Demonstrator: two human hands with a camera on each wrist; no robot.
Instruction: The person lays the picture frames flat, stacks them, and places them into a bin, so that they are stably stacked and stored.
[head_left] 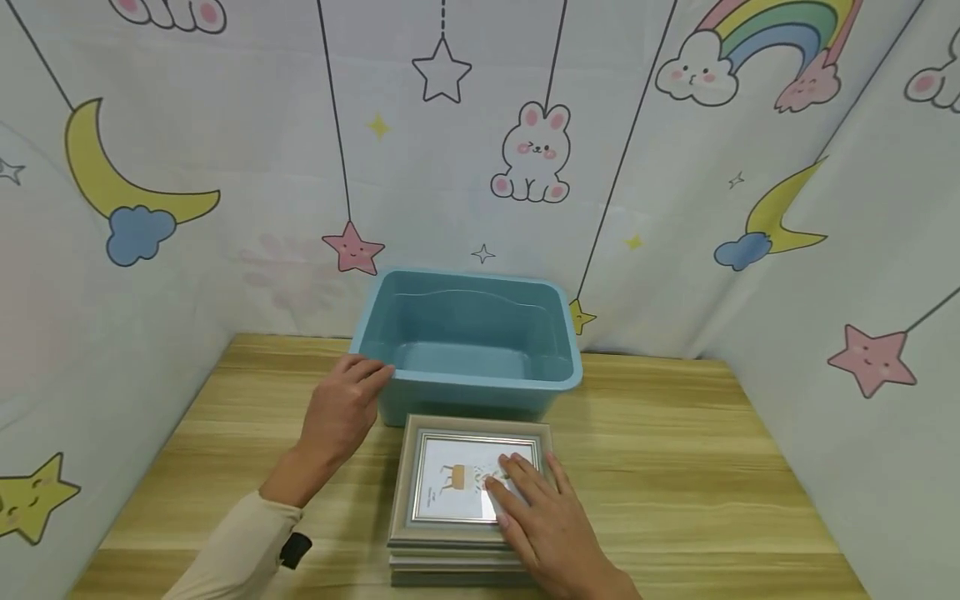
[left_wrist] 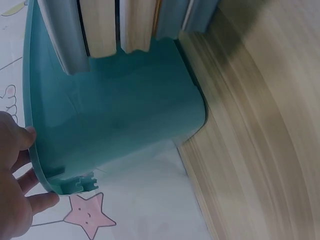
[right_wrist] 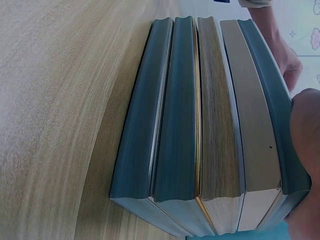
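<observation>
A blue plastic storage bin (head_left: 480,385) stands at the back of the table, its inside bare in the head view. My left hand (head_left: 347,406) grips the rim at the bin's near left corner; the left wrist view shows the fingers and thumb about that rim (left_wrist: 31,150). In front of the bin lies a stack of picture frames (right_wrist: 220,110), several high, with grey-blue, wood-grain and beige edges. The top frame (head_left: 405,500) faces up and has a small printed picture behind its glass. Across its right side rests my right hand (head_left: 551,525), fingers spread and fairly straight.
The wood-grain table (head_left: 675,467) reaches out on both sides of the stack. A white printed curtain (head_left: 450,167) hangs behind the bin and along both sides. A black band (head_left: 296,550) is at the left sleeve.
</observation>
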